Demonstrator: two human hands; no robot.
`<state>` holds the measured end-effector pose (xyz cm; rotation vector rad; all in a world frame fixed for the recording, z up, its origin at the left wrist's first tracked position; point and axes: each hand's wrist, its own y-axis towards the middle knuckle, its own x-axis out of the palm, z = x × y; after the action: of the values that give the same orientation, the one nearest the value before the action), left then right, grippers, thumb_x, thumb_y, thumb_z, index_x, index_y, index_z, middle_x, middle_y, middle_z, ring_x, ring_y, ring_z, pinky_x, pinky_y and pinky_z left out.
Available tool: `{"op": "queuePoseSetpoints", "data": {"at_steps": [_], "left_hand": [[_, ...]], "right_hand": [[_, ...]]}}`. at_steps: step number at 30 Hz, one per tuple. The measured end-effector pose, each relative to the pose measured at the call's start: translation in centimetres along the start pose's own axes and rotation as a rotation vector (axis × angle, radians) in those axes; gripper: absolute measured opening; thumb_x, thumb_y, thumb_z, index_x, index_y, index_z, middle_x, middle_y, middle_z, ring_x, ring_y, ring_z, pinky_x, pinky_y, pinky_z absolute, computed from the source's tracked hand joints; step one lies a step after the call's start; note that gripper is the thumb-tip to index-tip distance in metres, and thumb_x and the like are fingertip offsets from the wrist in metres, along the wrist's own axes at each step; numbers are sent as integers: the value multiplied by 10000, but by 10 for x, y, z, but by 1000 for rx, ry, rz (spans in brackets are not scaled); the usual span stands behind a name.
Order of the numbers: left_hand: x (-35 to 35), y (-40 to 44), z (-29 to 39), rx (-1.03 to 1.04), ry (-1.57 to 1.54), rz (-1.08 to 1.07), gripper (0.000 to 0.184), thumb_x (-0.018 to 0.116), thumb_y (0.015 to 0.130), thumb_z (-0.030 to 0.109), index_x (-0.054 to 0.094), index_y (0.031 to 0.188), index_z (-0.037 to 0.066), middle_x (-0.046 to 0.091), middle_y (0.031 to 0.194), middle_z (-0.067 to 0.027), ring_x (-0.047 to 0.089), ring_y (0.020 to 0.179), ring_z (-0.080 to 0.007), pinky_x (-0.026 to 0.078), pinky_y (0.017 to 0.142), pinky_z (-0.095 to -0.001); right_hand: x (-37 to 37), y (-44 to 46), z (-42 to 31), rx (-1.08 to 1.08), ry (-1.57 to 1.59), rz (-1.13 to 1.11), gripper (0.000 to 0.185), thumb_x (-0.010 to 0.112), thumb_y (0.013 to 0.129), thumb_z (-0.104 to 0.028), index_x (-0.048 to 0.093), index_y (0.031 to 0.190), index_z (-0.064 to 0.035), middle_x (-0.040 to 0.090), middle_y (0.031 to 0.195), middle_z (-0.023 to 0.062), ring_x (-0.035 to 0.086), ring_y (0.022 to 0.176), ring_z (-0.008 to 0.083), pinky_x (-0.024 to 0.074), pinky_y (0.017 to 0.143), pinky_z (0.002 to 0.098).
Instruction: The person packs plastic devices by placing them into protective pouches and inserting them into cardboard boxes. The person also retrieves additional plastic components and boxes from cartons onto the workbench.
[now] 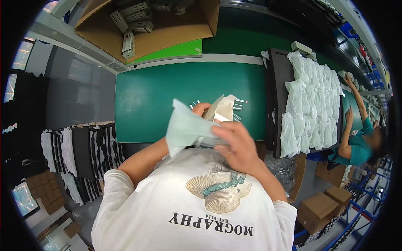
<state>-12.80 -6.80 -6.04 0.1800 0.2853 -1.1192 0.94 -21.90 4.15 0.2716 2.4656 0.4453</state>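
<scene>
A pale, translucent plastic bag (186,127) spreads in front of my chest, its loose end flaring to the left. My right hand (238,144), slightly blurred, has its fingers closed on the bag's right end. Beyond the bag, my left hand (201,108) curls against a cream-white box-like piece (222,108); the bag covers most of that hand. The piece is tilted, and its lower part is hidden. Small shiny metal parts (238,109) lie on the table to its right, and more metal parts (194,103) show beside my left fingers.
A green work table (142,104) lies before me. At the back left, a cardboard box (176,44) holds several pale units. To the right, a dark tray (274,104) carries rows of bagged items (312,100). A co-worker (356,142) reaches over the table farther right.
</scene>
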Motion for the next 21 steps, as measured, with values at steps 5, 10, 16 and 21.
{"op": "queuePoseSetpoints", "data": {"at_steps": [5, 10, 16, 21], "left_hand": [[-9, 12, 37, 6, 359, -72, 689, 809, 676, 380, 489, 1173, 27, 539, 1060, -134, 550, 976, -306, 461, 827, -382], [-8, 12, 39, 72, 457, 20, 723, 808, 651, 427, 484, 1158, 26, 527, 1004, -145, 547, 916, -336, 465, 785, -403], [-4, 0, 33, 131, 419, 128, 760, 826, 638, 406, 446, 1177, 28, 523, 1022, -148, 553, 906, -339, 473, 768, -416], [4, -2, 38, 162, 306, 262, 772, 844, 622, 380, 432, 1171, 27, 520, 1021, -150, 557, 901, -340, 477, 762, -416]], "right_hand": [[-19, 3, 18, 333, 733, 307, 531, 607, 894, -226, 419, 1322, 26, 497, 1286, 169, 540, 1144, 254, 412, 993, 377], [-29, 3, 30, 368, 810, 248, 589, 584, 918, -217, 324, 1376, 47, 449, 1345, 170, 521, 1175, 267, 467, 941, 403], [-32, -6, 29, 398, 928, 368, 602, 587, 915, -230, 316, 1379, 40, 450, 1337, 173, 531, 1167, 284, 524, 882, 424], [-18, -10, 27, 462, 986, 467, 624, 599, 905, -251, 316, 1380, 38, 448, 1335, 181, 529, 1170, 292, 521, 886, 441]]}}
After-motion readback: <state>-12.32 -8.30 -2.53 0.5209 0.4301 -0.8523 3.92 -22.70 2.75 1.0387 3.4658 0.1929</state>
